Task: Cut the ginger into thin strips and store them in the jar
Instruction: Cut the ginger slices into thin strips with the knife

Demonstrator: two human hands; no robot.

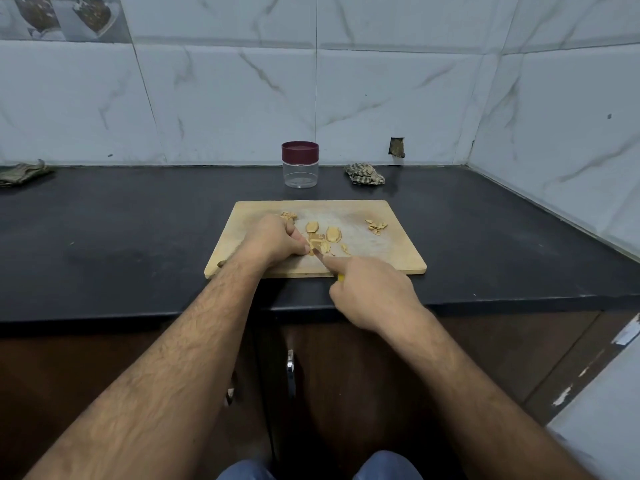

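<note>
Indoors, black counter (138, 237), marble-tiled walls (225, 98), left grip (277, 239) pinching ginger (317, 243), right grip (372, 289) clasping knife (318, 253)

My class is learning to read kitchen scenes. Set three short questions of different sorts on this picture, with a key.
1. True or false: the jar has its lid on.
2. Which hand holds the knife? A left, B right.
3. Fill in: the ginger lies on the ____.

Key
1. True; the jar stands closed behind the board.
2. B; the right hand grips the handle, while the left hand steadies the ginger.
3. Board.
</note>
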